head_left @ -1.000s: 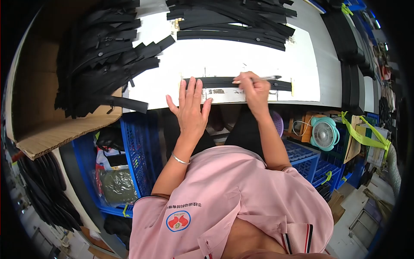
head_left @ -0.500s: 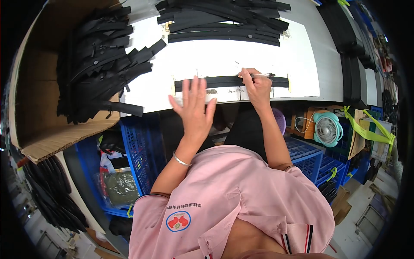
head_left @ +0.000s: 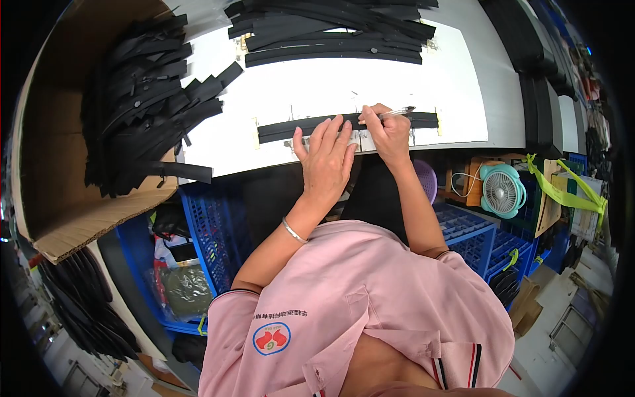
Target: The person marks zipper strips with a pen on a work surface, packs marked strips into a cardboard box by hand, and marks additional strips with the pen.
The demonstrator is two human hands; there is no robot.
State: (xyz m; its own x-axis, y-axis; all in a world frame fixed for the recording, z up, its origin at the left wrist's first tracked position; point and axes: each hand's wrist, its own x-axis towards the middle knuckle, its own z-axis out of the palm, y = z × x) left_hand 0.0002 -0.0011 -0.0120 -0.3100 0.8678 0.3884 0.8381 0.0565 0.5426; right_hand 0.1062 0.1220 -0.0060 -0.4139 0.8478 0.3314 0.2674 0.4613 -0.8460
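Note:
A black zipper point(head_left: 278, 131) lies straight across the front of a white board point(head_left: 297, 83), near the table's edge. Flat on its middle rests my left hand point(head_left: 326, 161), fingers stretched out and slightly apart. My right hand point(head_left: 390, 137) grips a pen point(head_left: 399, 112) just to the right of it, with the tip down at the zipper. The exact contact of the tip is hidden by my fingers. Short dark marks point(head_left: 355, 93) show on the board above and below the zipper.
Loose black zippers point(head_left: 331, 33) are piled at the back of the board. More zippers point(head_left: 145, 99) spill from a cardboard box point(head_left: 49, 132) at the left. Blue crates point(head_left: 205, 231) stand below the table edge, and a small turquoise fan point(head_left: 501, 192) is at the right.
My left hand has moved right along the zipper, closer to my right hand, and now rests on it. The right hand still holds the pen at about the same spot. The view has shifted slightly.

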